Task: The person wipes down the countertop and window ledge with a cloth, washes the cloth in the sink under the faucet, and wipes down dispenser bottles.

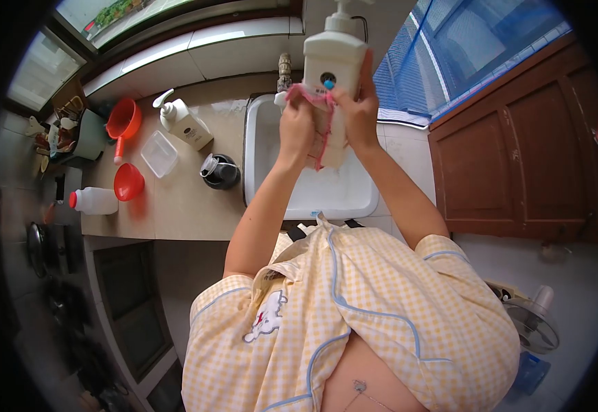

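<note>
A white pump bottle (333, 51) is held up over the white sink (251, 144). My right hand (359, 115) is closed around its right side, with the thumb across the front near a small blue spot. In my left hand (297, 130) is a pink-edged cloth (328, 123), pressed against the bottle's front and left side. The cloth hangs down over the lower part of the bottle and hides much of it. Behind my left hand, a tap (284, 72) rises at the sink's back edge.
On the counter (182, 223) to the left stand another pump bottle (187, 126), a dark jar (222, 172), a clear plastic box (159, 154), a red ladle (123, 120), a red bowl (129, 182) and a red-capped bottle (96, 201). A brown cabinet (512, 151) is on the right.
</note>
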The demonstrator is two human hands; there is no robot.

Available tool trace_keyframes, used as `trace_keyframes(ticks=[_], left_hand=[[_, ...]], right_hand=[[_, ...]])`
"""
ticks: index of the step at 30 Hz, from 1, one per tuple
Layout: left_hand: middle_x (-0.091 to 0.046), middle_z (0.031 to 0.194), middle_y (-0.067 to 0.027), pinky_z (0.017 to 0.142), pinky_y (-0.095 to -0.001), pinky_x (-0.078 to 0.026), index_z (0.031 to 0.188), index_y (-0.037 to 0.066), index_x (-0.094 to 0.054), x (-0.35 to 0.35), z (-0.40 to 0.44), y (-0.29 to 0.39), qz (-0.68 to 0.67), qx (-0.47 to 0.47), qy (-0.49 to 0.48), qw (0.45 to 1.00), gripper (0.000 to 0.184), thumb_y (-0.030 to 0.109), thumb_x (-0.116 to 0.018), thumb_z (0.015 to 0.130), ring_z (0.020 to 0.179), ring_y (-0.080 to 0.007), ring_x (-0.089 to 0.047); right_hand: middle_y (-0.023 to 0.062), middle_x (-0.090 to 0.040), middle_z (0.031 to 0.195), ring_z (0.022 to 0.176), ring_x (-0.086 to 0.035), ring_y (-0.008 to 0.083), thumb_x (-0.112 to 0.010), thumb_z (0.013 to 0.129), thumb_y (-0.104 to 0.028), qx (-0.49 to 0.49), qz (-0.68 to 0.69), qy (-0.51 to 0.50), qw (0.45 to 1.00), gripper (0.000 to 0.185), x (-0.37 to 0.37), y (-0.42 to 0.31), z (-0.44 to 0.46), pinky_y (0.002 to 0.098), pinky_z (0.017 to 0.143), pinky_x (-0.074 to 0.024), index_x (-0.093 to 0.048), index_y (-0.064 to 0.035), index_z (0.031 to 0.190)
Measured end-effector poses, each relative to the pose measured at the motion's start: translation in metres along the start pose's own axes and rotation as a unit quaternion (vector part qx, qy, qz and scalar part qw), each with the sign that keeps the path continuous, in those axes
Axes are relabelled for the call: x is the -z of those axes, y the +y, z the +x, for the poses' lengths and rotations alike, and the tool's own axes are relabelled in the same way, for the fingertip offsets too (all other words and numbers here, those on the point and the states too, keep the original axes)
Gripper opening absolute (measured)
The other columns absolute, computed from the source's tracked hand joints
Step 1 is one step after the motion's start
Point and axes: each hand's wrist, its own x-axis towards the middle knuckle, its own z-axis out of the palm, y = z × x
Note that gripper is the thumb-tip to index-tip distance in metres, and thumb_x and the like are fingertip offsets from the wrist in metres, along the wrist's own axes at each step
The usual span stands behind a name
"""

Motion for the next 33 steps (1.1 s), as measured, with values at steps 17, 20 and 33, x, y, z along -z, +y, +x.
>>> trace_keyframes(ticks=[17, 20, 33], left_hand=[[-0.06, 0.083, -0.0049, 0.066, -0.024, -0.046, 0.089, -0.001, -0.057, 0.006, 0.028, 0.047, 0.04, 0.03, -0.129, 0.99, 0.024, 0.011, -0.064, 0.069, 0.074, -0.0099, -0.056], [-0.06, 0.085, -0.0047, 0.069, -0.0244, -0.047, 0.093, 0.0, -0.057, 0.013, 0.027, 0.048, 0.023, -0.02, -0.207, 0.978, 0.024, 0.006, -0.063, 0.071, 0.076, -0.0106, -0.057], [-0.047, 0.116, -0.0235, 0.093, -0.0425, -0.038, 0.11, -0.011, -0.045, 0.02, 0.025, 0.052, -0.149, -0.062, -0.543, 0.825, 0.064, 0.019, -0.069, 0.058, 0.105, -0.0312, -0.051]], right_hand=[[0.0166, -0.043, 0.101, 0.091, -0.045, 0.0311, -0.071, 0.055, -0.01, 0.199, -0.422, -0.05, 0.883, 0.08, 0.011, 0.018, -0.058, 0.0347, 0.075, -0.0424, -0.035, -0.0082, 0.126], [0.0154, -0.045, 0.104, 0.091, -0.048, 0.0289, -0.072, 0.055, -0.011, 0.128, -0.361, -0.078, 0.921, 0.09, 0.022, 0.01, -0.054, 0.035, 0.077, -0.0429, -0.026, -0.0086, 0.133], [0.0085, -0.052, 0.108, 0.099, -0.048, 0.0138, -0.066, 0.049, -0.029, -0.25, 0.169, -0.412, 0.86, 0.083, 0.061, 0.017, -0.019, 0.0271, 0.086, -0.0363, -0.038, 0.0018, 0.121]])
